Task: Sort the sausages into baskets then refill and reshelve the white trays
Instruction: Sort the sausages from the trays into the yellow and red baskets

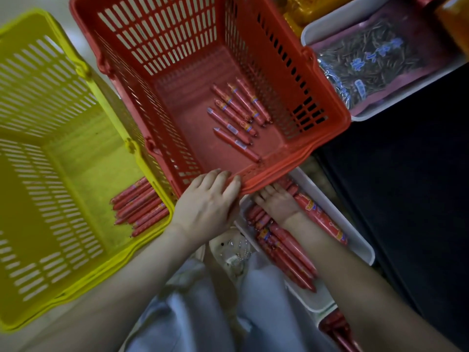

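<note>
Over the near rim of the red basket (pixel 279 171) lay the left hand (pixel 205 207), its fingers (pixel 223 181) close together and fairly straight along the edge, steadying it (whether the thumb hooked underneath could not be seen). Just beside it, the right hand (pixel 278 203) was down in the white tray (pixel 355 240), palm on the sausages (pixel 286 247) heaped there. Its fingertips were hidden beneath the basket's rim, so a pinch could not be told from a mere touch. Sorting was clearly the step in hand: thin sausages (pixel 236 115) already lay on the red basket's floor, another batch (pixel 139 207) sat in a corner of the yellow basket (pixel 50 85), and the tray was far from emptied. The next move probably called for closing on one sausage, lifting it clear of the overhanging rim, and choosing its basket.
</note>
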Demonstrator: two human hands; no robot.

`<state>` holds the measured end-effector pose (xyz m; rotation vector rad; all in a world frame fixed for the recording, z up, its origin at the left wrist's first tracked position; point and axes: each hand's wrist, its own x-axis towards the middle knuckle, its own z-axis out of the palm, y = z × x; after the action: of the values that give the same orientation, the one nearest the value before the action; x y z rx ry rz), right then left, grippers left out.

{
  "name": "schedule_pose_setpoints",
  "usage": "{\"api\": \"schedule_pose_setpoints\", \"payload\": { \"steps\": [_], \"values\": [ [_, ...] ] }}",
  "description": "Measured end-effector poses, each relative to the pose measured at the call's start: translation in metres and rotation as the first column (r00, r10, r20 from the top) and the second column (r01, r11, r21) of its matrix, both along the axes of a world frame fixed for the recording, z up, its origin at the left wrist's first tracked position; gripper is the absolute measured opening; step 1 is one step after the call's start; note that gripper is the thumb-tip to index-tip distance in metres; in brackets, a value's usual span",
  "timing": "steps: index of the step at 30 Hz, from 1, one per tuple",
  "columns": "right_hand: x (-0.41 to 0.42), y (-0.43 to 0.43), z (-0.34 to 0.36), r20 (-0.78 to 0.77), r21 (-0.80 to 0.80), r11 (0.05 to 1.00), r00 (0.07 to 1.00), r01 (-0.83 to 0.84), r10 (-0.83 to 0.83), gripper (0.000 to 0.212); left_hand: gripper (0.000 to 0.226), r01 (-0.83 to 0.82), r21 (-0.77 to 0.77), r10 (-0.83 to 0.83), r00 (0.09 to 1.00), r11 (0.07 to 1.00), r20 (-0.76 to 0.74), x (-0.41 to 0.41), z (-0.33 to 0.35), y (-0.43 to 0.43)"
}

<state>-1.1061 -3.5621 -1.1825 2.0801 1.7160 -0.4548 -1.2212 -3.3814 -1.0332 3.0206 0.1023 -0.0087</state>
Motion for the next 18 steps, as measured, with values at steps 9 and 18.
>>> {"api": "schedule_pose_setpoints", "payload": {
  "steps": [9,18],
  "values": [
    [-0.005,-0.007,0.032,0.03,0.26,0.966,0.999,0.016,-0.024,0.021,0.044,0.01,-0.014,-0.01,1.0,1.0,0.004,-0.002,0.001,-0.002],
    [-0.023,-0.04,0.191,-0.487,0.285,0.532,0.599,0.797,-0.636,0.034,0.067,-0.193,-0.525,0.128,0.979,0.829,-0.157,0.004,0.052,0.001]
  ]
}}
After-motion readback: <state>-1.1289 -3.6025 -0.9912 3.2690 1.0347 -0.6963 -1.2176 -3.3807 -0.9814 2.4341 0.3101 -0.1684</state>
